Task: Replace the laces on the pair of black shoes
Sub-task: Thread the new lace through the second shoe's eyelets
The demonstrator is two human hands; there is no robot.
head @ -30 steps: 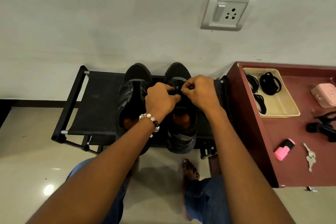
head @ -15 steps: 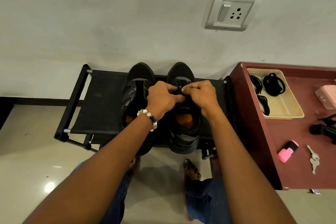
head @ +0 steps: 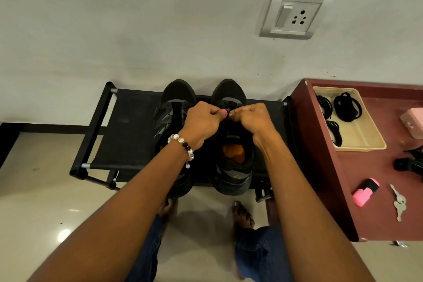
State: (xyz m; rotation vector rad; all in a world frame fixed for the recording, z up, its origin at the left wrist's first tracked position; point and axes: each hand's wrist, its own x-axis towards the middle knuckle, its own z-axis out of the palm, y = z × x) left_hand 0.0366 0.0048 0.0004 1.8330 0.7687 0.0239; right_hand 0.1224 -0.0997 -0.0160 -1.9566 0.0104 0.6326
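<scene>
I sat facing a low black shoe rack [head: 128, 126] set against a pale wall, with the pair of black shoes standing side by side on its top shelf, toes toward the wall. The left shoe [head: 170, 110] stood untouched just beside my left wrist. My left hand [head: 202, 121] and my right hand [head: 254, 119] met over the lacing of the right shoe [head: 231, 167], fingers curled inward. Each grip was pinched on the black lace [head: 229, 107] near the front eyelets; the lace itself was small and dark, so its path was hard to make out. An orange insole showed in that shoe's opening. A beaded bracelet [head: 182, 144] circled my left wrist. To my right stood a dark red desk [head: 370, 208] carrying a beige tray [head: 366, 135] with coiled black laces [head: 346, 106] inside, a pink highlighter [head: 365, 192] and keys [head: 399, 201]. A wall socket [head: 295, 15] sat above.
</scene>
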